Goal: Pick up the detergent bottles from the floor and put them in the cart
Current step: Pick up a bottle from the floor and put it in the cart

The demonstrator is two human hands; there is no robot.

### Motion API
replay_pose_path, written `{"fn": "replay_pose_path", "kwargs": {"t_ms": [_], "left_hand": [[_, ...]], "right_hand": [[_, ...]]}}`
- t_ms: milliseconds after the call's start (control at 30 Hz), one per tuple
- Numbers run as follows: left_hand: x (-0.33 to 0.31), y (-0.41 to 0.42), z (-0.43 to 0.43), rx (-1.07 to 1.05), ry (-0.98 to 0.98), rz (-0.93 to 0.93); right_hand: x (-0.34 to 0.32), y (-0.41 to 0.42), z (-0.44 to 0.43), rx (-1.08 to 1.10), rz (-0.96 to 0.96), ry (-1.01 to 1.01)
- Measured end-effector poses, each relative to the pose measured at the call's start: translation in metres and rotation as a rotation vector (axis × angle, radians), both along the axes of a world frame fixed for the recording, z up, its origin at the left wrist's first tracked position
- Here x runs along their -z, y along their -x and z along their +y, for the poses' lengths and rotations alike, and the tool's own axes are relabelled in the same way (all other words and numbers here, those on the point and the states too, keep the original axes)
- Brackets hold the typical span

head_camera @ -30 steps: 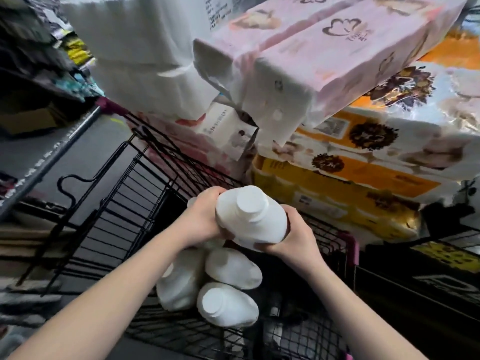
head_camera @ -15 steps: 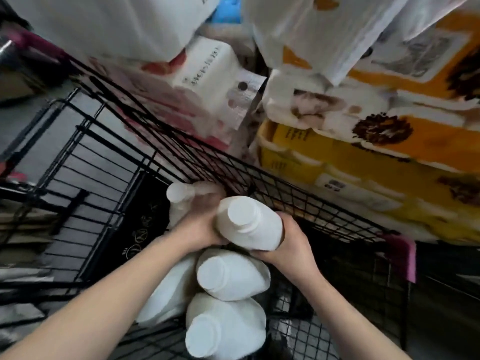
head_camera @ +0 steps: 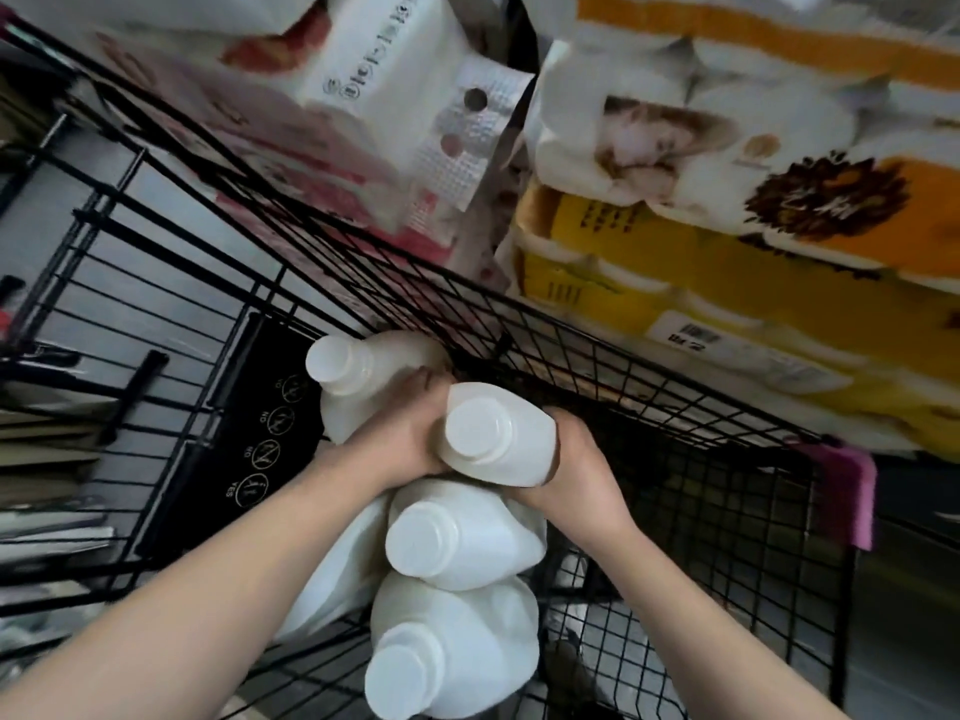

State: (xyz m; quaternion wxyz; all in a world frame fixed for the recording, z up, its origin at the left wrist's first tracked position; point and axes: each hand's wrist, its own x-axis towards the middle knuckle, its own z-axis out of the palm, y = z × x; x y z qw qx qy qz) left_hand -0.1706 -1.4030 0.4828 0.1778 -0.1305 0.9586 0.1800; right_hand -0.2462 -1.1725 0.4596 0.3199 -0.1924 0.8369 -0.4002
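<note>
Honestly, with my left grip (head_camera: 400, 441) and right grip (head_camera: 579, 467) both curled round the white detergent bottle (head_camera: 496, 433), cap towards me inside the cart (head_camera: 639, 392) just above the piled bottles (head_camera: 462, 543), I fear releasing here lets it slide off their rounded shoulders.
</note>
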Motion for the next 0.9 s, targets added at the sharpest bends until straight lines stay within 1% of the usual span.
{"fn": "replay_pose_path", "kwargs": {"t_ms": [100, 200, 267, 367, 433, 500, 600, 700, 800, 900], "left_hand": [[-0.007, -0.008, 0.003, -0.063, -0.085, -0.001], [-0.029, -0.018, 0.006, -0.141, -0.194, -0.014], [-0.053, -0.023, 0.01, -0.147, -0.241, -0.027], [-0.105, -0.024, 0.015, -0.156, -0.248, 0.036], [-0.146, -0.021, 0.019, -0.171, -0.288, 0.082], [-0.188, -0.019, 0.021, -0.158, -0.325, 0.167], [-0.26, -0.02, 0.032, -0.157, -0.416, 0.325], [-0.323, -0.014, 0.045, -0.115, -0.509, 0.54], [-0.358, -0.018, 0.06, -0.054, -0.574, 0.673], [-0.366, -0.03, 0.07, -0.026, -0.61, 0.712]], "right_hand": [[-0.01, -0.002, 0.006, -0.059, -0.01, 0.012], [-0.032, 0.003, 0.012, -0.109, -0.009, 0.055], [-0.056, 0.012, 0.013, -0.111, -0.001, 0.092], [-0.106, 0.023, 0.013, -0.121, 0.059, 0.155], [-0.144, 0.027, 0.015, -0.132, 0.082, 0.215], [-0.183, 0.029, 0.019, -0.141, 0.124, 0.275], [-0.249, 0.03, 0.029, -0.135, 0.239, 0.368], [-0.307, 0.032, 0.038, -0.092, 0.338, 0.558], [-0.343, 0.026, 0.053, -0.045, 0.4, 0.71], [-0.356, 0.015, 0.071, -0.041, 0.432, 0.752]]}}
